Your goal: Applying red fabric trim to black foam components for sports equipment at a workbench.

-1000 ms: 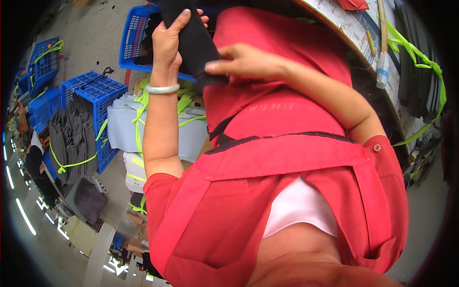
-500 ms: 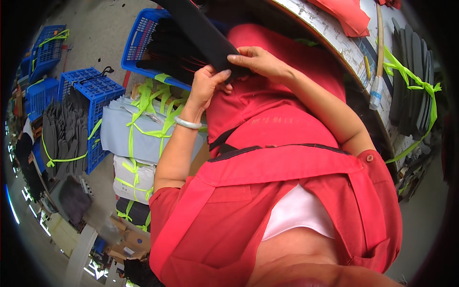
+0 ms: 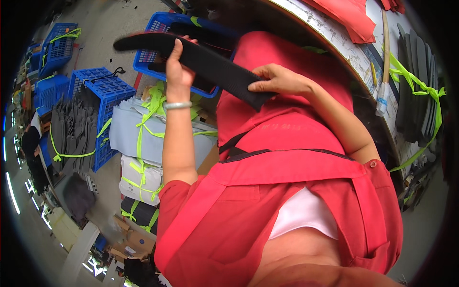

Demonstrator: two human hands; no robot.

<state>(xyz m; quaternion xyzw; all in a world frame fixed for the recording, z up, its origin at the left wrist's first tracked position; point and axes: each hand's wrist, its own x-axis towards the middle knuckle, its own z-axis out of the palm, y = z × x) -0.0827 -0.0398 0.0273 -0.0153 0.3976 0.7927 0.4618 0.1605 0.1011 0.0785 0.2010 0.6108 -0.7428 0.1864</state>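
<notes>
Head view, black strip [image 3: 210, 64] between both hands' fingers [image 3: 178, 50]

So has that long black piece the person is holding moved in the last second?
Yes. The black strip has swung from upright to lying nearly flat across the blue crate, stretched between the left hand and right hand.

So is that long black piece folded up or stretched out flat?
Stretched out. The long black piece runs full length between both hands: the left hand grips its middle, the right hand pinches one end. No fold shows.
</notes>
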